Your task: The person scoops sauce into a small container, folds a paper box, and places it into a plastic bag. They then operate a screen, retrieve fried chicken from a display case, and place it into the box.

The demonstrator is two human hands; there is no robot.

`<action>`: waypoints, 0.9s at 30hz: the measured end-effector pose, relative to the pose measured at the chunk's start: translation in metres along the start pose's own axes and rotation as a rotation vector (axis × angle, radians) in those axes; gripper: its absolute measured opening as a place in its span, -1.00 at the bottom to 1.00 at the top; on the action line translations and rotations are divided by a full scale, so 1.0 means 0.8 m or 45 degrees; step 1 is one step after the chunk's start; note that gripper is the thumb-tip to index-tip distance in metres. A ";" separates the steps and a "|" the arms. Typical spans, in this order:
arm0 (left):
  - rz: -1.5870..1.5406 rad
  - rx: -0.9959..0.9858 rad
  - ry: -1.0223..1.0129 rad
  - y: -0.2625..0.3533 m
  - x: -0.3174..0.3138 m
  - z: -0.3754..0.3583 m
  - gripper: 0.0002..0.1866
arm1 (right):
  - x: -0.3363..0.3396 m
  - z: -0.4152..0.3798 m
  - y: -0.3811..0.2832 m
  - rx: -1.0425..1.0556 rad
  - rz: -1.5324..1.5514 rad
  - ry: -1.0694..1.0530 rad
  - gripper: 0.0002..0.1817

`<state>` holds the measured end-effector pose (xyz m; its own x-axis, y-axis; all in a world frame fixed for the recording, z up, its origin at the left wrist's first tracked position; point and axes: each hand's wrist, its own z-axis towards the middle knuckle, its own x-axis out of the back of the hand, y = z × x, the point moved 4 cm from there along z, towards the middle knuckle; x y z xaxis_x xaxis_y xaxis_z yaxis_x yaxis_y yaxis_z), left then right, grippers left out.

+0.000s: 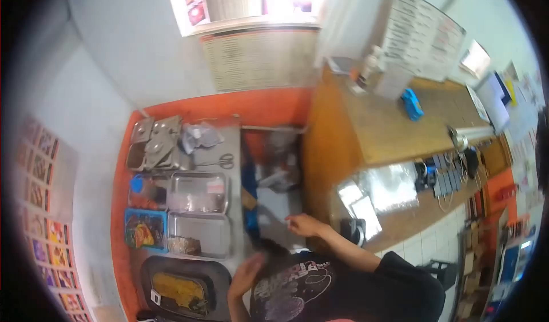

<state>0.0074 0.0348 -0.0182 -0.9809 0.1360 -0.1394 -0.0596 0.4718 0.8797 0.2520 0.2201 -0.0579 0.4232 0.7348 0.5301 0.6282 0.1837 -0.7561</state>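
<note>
My left hand [247,273] is over the right edge of the black tray, close to my body. It is blurred, but its fingers look stretched out, with nothing seen in them. My right hand [306,225] is raised in front of my dark printed T-shirt [297,287], above the gap between the two counters. Its fingers are loosely bent and apart, and I see nothing held. The black tray [222,279] bears yellow food [177,287] and a small white tag. A steel tray [211,236] with a brownish packet [184,245] lies just beyond it.
Another steel tray [197,176], a blue basket [164,219] with packets, scissors [225,161] and lidded steel containers [163,144] stand on the left counter. On the right, a wooden counter [377,139] holds a blue object [412,104] and a bottle [372,62]. Bags [280,176] sit between the counters.
</note>
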 end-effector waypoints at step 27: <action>-1.513 0.786 0.758 -0.101 -0.055 -0.057 -0.37 | 0.085 0.350 -0.194 0.343 -0.114 -0.373 -0.66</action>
<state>0.0467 -0.0486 -0.0625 -0.3518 -0.8905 -0.2886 -0.9331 0.3582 0.0322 0.0004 0.4247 -0.0119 0.1462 0.8561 0.4957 0.4439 0.3910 -0.8063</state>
